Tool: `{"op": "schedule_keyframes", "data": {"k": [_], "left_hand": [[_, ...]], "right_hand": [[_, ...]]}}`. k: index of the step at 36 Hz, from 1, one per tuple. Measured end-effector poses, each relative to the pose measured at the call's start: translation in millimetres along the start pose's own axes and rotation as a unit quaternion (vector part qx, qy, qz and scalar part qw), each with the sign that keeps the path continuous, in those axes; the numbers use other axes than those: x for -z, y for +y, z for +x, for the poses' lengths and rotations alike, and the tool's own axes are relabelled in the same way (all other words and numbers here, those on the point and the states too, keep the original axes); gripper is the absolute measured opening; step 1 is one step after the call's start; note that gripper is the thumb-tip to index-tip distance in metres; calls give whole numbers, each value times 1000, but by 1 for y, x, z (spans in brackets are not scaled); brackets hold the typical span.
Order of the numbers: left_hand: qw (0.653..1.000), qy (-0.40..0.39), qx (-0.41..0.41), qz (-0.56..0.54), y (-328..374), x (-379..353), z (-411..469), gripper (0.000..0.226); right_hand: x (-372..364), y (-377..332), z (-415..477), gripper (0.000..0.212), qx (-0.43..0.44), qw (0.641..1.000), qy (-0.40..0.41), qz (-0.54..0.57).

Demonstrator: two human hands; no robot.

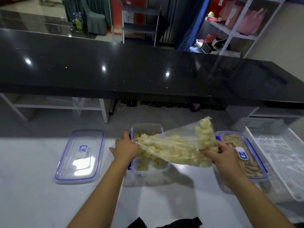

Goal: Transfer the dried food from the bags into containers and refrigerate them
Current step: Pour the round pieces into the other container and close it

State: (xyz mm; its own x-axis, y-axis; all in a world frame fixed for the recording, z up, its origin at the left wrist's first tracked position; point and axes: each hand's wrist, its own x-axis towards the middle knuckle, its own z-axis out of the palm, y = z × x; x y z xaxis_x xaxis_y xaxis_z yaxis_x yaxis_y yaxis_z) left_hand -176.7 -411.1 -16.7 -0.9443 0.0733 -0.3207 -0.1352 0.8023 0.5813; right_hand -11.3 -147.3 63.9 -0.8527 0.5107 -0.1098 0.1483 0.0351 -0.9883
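**While the bag tips over the open container**

Since the thin bag [174, 145] looks limp and slippery and its dried pieces light and brittle, it wants holding at both ends. The left hand [126, 149] pinches its mouth over the container [148, 127] near the worktop's [41, 195] far edge. The right hand's [225, 160] curled fingers clamp the raised end.
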Motion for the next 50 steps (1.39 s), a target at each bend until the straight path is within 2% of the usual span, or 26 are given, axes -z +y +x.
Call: {"op": "schedule_keyframes", "data": {"k": [13, 17, 20, 27, 29, 32, 35, 38, 41, 44, 47, 48, 50], "left_hand": [[1000, 13, -7, -16, 0, 0, 0, 67], [995, 53, -61, -62, -2, 3, -4, 63], [988, 73, -128, -49, -6, 3, -8, 61], [983, 52, -177, -23, -12, 11, -18, 65], [983, 19, -183, -12, -12, 19, -21, 68], [981, -72, -183, 5, -11, 36, -29, 85], [971, -125, -194, -61, -8, 57, -37, 98], [943, -120, -194, -244, 4, 76, -46, 98], [907, -82, -196, -363, 21, 84, -49, 86], [860, -95, -202, -458, 31, 80, -49, 57], [867, -40, -186, -460, 32, 65, -47, 18], [873, -19, -176, -455, 30, 60, -45, 10], [875, -9, -160, -456, 25, 51, -44, 9]], "right_hand": [[-4, -19, 0, 25, 13, 1000, 5, -2], [-17, -34, 4, 33, 28, 999, -33, -24], [-31, -46, 13, 35, 33, 997, -48, -43], [-74, -67, 33, 38, 65, 985, -101, -121], [-84, -70, 37, 36, 71, 981, -112, -139], [-97, -73, 43, 39, 98, 973, -120, -173], [-105, -72, 48, 38, 120, 959, -130, -222], [-111, -67, 49, 35, 137, 941, -150, -270], [-117, -62, 46, 33, 147, 929, -164, -298], [-121, -54, 43, 32, 156, 918, -166, -325], [-123, -43, 42, 27, 160, 909, -166, -346], [-122, -39, 41, 23, 159, 906, -165, -356], [-122, -33, 41, 23, 157, 899, -163, -374]]}}
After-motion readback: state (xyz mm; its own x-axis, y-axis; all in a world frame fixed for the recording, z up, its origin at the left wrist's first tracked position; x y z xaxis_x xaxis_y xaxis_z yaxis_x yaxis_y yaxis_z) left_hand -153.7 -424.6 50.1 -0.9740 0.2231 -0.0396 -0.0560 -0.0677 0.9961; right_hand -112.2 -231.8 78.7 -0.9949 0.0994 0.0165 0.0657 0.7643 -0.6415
